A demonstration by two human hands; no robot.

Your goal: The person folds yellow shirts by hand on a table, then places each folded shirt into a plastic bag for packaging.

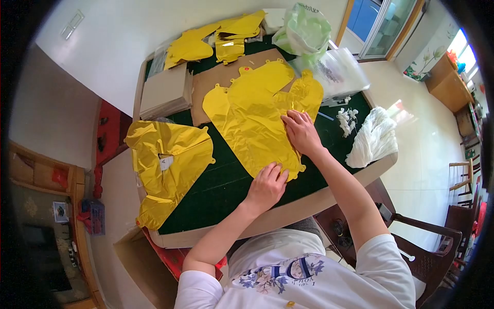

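Note:
A large flat yellow foil piece lies over brown cardboard and the dark green table top. My left hand rests on its near edge, fingers slightly spread. My right hand touches its right side, where the foil is creased, with the fingertips bent onto it; whether they pinch the foil is hard to tell. A second yellow foil piece, folded and with a white patch, lies at the table's left edge. Further foil pieces are heaped at the back.
A stack of grey-brown boards stands at the back left. Clear plastic sleeves and a green-white plastic bag are at the back right. White string lies at the right edge. A wooden chair stands at the right.

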